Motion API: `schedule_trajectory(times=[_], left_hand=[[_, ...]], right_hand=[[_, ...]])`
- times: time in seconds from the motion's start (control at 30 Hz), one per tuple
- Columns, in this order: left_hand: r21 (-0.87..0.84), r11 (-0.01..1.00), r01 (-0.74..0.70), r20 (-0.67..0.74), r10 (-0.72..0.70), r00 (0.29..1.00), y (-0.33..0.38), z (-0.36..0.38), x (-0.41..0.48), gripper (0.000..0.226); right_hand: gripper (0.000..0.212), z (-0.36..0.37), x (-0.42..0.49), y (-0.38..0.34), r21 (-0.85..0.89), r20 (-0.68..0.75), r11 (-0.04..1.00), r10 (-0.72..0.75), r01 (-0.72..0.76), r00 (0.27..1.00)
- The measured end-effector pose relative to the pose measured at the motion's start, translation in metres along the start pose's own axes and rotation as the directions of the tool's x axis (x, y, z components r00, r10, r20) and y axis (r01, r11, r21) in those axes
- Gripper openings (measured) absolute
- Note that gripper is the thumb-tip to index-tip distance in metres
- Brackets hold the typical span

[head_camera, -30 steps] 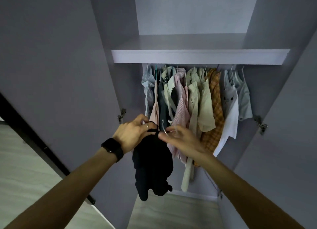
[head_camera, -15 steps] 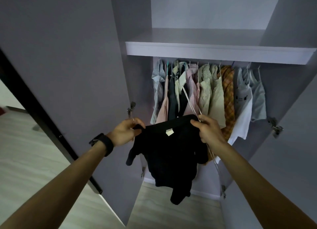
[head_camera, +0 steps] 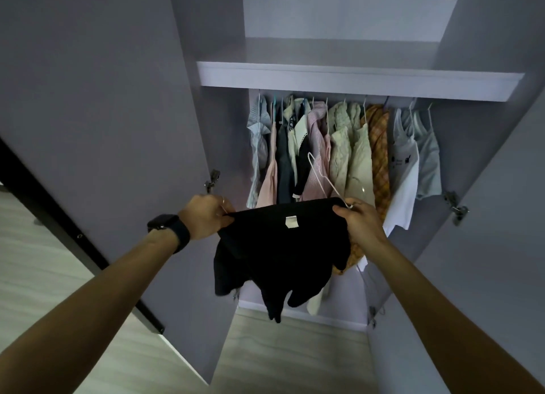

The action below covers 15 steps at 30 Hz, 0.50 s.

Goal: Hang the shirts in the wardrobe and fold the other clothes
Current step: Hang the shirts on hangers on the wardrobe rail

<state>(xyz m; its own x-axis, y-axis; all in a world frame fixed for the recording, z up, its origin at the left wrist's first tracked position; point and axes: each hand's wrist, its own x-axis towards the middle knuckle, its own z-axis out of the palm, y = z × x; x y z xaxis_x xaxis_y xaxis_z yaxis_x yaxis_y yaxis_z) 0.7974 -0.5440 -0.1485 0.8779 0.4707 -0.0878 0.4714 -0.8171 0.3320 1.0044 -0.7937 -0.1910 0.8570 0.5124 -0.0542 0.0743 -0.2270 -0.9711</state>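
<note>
Now, black shirt (head_camera: pixel 280 252): a second ago we had it bunched in a lump between hands held close together. It is now drawn out wide, top edge taut, with a small pale label (head_camera: pixel 291 221) showing in the middle and the rest dangling in front of the open wardrobe.
Left hand (head_camera: pixel 206 216): fingers curled, pinching the shirt's left end of that edge; a dark watch (head_camera: pixel 169 228) sits on the wrist.
Right hand (head_camera: pixel 358 224): closed round the shirt's other end and, with it, the white wire hanger (head_camera: pixel 321 177), whose hook pokes up and away towards the hanging clothes.
Meaning for the task: we judge the shirt is opened out to take the hanger. It is not on the hanger yet, so threading comes before hanging.
Hanging row (head_camera: pixel 348 146): pale, pink, green, orange-check and white tops packed close together under the shelf (head_camera: pixel 354 81).
Rail: hidden behind the shelf's front lip, so we cannot see where a hook would land.
Obstacles: the free hook sits just in front of the pink and cream garments and could snag them. The row leaves little room, with the loosest spot seemingly at its right end.
Doors: left door (head_camera: pixel 118 128) and right door (head_camera: pixel 501 216) both stand open, flanking our arms.
</note>
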Motion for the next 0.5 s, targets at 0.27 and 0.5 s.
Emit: schedule_trajectory(times=[0.27,0.5], left_hand=[[-0.524,0.847,-0.089,-0.198,-0.02,0.98,0.031,-0.02,0.019,0.012],[-0.273,0.933,-0.234,-0.232,0.172,0.957,0.07,-0.065,0.033,0.009]], right_hand=[[0.02,-0.003,-0.007,-0.002,-0.006,-0.121,0.999,0.034,-0.035,0.992],[0.046,0.0,-0.018,-0.088,0.638,-0.336,0.762,0.149,0.108,0.93]])
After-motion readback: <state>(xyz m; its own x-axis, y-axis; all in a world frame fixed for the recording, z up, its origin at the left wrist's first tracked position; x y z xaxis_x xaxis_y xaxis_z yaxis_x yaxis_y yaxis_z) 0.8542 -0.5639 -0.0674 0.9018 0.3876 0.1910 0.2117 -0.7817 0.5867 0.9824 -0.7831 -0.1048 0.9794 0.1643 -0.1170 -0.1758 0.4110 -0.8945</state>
